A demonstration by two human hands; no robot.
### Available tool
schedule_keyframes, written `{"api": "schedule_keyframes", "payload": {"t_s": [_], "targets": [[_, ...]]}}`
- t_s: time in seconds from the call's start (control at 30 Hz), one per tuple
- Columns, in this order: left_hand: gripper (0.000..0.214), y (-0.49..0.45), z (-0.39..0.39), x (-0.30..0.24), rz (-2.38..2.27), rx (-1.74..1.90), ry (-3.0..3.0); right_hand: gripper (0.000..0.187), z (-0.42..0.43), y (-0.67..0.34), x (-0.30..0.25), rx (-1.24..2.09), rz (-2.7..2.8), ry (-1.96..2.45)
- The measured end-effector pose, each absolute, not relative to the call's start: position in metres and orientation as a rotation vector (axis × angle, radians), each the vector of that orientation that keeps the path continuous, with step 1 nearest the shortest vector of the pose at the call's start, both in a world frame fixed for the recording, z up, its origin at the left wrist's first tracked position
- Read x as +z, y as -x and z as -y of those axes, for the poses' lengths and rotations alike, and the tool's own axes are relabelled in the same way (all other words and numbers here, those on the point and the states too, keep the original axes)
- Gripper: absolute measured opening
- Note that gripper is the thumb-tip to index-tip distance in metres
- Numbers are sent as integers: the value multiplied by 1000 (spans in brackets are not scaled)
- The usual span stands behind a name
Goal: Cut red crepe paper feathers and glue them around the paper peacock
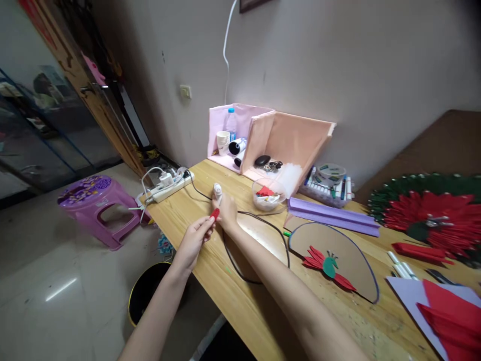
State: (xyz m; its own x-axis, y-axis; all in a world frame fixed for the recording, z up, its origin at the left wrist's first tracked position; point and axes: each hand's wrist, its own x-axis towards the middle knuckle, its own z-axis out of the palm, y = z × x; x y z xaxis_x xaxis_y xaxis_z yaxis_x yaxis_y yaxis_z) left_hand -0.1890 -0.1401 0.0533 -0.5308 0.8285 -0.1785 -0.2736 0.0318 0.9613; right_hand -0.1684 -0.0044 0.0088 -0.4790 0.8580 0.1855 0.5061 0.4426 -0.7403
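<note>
My left hand (194,244) pinches a small red folded piece (215,214), paper or foam, between thumb and fingers. Just beyond it, my right hand (227,211) is closed around a white glue gun (217,190), whose lower part is hidden by the fingers. The red piece is close to the glue gun; whether they touch I cannot tell. A black cord (288,250) loops on the wooden table (176,220) around my right forearm. To the right lies a rounded cardboard panel (349,245) bearing red petal shapes (314,259) and a green piece (330,267).
A power strip (171,187) sits on the table's left corner. Behind are a clear bowl (268,196) of scraps, pink partitions (300,133), a purple strip (334,216) and a marker box (326,190). A red-and-green wreath (413,215) lies right. A stool (112,215) and black bin (146,291) stand left.
</note>
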Motion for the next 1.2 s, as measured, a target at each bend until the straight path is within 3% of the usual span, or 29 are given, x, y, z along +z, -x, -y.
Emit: {"api": "schedule_keyframes", "payload": {"t_s": [0.13,0.3,0.4,0.5,0.77,1.2], "targets": [[37,170,130,58,-1285,1609,-538,17,6,160,12,893,2179,1097],[34,135,107,58,-981,1560,-492,16,10,74,21,1091,2148,974],[31,100,87,56,-734,1439,-473,12,14,-2,36,1602,1759,782],[34,56,67,56,-571,1273,-476,20,20,-68,54,1803,1324,735],[42,-32,43,45,-498,1082,-298,24,31,-152,71,1890,1002,738],[36,-59,36,22,-466,969,-242,24,23,-178,34,1855,929,749]]}}
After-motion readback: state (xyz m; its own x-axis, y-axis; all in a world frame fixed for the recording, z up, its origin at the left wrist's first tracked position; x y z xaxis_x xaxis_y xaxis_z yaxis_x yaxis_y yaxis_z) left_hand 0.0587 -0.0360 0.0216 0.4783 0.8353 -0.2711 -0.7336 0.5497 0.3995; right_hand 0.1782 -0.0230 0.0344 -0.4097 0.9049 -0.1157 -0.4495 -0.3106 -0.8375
